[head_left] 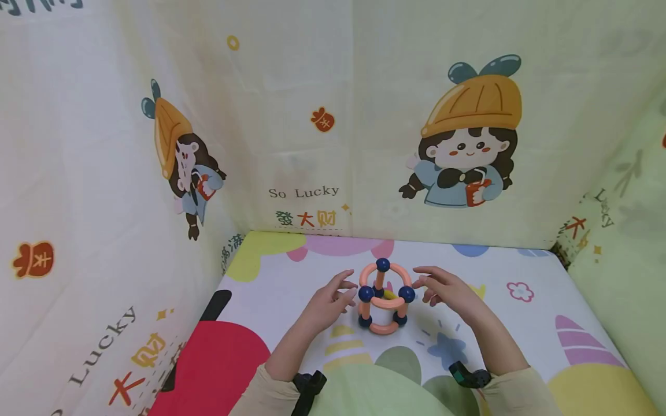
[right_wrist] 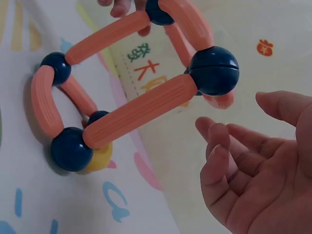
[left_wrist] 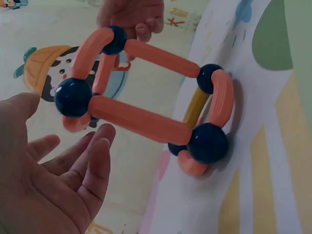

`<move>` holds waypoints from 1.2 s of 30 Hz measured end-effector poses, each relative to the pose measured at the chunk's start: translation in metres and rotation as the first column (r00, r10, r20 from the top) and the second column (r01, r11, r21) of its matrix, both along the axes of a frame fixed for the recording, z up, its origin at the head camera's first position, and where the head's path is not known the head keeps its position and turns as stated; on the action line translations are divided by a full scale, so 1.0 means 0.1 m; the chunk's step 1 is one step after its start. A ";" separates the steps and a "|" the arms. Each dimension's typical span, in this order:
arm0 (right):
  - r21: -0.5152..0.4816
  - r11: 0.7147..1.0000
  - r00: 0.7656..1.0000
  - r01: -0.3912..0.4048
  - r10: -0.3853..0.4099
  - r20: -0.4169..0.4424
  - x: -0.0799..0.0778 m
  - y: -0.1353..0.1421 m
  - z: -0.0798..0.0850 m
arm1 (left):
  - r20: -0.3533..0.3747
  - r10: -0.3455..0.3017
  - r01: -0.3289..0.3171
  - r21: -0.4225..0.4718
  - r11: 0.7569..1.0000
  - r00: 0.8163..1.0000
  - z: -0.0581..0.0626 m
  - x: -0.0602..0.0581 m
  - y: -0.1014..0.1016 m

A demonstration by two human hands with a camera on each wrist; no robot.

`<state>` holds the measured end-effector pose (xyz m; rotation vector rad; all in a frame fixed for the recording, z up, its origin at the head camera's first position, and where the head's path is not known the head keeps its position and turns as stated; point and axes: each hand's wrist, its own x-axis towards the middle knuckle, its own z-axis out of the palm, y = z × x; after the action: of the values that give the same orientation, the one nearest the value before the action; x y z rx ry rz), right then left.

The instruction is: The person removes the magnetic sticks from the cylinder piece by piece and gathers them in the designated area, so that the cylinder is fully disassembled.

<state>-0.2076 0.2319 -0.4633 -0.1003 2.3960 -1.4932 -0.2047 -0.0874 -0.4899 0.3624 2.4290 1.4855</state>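
A magnetic stick-and-ball frame (head_left: 387,303) stands on the printed mat, built from salmon-coloured rods and navy balls. Curved rods form its upper and lower rings, with straight rods (left_wrist: 141,121) upright between them. One yellow rod (left_wrist: 196,108) lies low at the back. On the frame's left is my left hand (head_left: 325,303), palm facing it, fingers loosely bent and holding nothing. Opposite, my right hand (head_left: 451,292) hovers by the right side, its fingers spread and relaxed. A small gap shows between the right fingers and a straight rod (right_wrist: 141,112) in the right wrist view; left-hand contact is unclear.
Printed cloth walls (head_left: 322,69) enclose the mat (head_left: 499,318) at the back and both sides. A black strip (head_left: 215,305) lies along the mat's left edge. Black straps with devices (head_left: 309,390) sit on both wrists.
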 end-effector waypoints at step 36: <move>-0.213 0.976 0.990 -0.044 0.071 0.121 -0.22 -0.16 -0.20 | -0.045 -0.070 0.076 0.153 0.985 0.997 -0.13 -0.01 0.16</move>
<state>-0.2301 0.2160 -0.4830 -0.1165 2.1128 -1.6685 -0.2054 -0.0716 -0.5031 0.5118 2.3098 1.6537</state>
